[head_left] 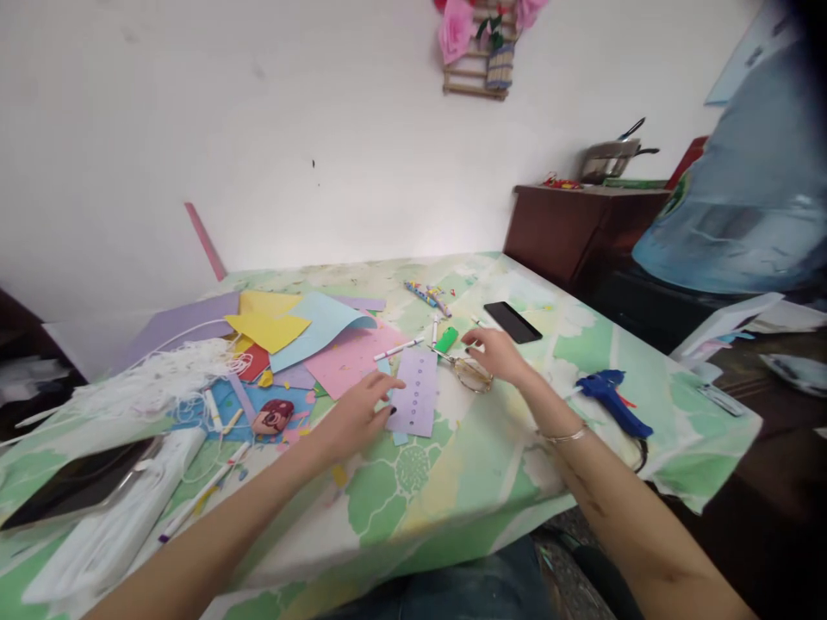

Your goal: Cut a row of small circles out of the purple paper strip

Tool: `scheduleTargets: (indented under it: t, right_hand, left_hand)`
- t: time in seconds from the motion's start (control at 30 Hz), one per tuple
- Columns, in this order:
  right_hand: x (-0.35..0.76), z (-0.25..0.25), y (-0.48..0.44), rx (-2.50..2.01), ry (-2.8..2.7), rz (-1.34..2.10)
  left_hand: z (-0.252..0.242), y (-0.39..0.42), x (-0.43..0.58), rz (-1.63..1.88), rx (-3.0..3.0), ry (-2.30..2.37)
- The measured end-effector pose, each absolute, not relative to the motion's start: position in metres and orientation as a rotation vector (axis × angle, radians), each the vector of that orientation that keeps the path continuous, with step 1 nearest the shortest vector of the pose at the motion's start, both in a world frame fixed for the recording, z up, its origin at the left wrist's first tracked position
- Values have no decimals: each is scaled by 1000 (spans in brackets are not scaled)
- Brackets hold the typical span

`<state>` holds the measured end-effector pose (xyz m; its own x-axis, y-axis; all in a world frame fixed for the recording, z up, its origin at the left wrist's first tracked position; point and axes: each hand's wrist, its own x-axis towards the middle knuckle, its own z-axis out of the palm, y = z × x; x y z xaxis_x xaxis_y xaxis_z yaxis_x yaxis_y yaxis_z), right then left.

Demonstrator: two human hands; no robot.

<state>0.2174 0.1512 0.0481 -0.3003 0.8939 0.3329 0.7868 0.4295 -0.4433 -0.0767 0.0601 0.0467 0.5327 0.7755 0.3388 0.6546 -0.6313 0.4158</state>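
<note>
A purple paper strip (423, 398) with a column of small drawn circles lies flat on the table in front of me. My left hand (358, 418) rests at its left edge, fingers apart, fingertips touching the paper. To the right, my right hand (496, 353) hovers by the looped handles of what look like scissors (474, 376), its fingers loosely curved and apart. I see nothing held in it. A green marker-like piece (447, 339) lies just beyond the scissors' tips, beside a white pen (399, 349). Light blue paper shows from under the purple strip.
Coloured paper sheets (316, 331), white cord (155, 375) and a small red-brown case (273, 417) lie left. A tablet (77, 482) sits front left. A black phone (512, 321) and a blue glue gun (613, 402) lie right. A large water bottle (743, 189) stands beyond the table.
</note>
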Motion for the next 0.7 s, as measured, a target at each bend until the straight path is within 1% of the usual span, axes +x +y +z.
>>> scheduleTargets:
  t: [0.13,0.27,0.47,0.6,0.7]
  right_hand:
    - [202,29,175,-1559,-2311,191]
    - [204,24,191,-1637,-2351,55]
    - [191,28,205,-1510,-2465,-159]
    - [190,23,211,-1452,-2508,-212]
    - [204,19,214,-1506,-2449,-244]
  left_hand:
    - [26,87,-61,673,2793,1184]
    - [13,89,-61,611,3051,1056]
    - [14,82,-65,566,3355,800]
    - [16,80,-70,608,3477,632]
    - [17,75,-72,648,3503,606]
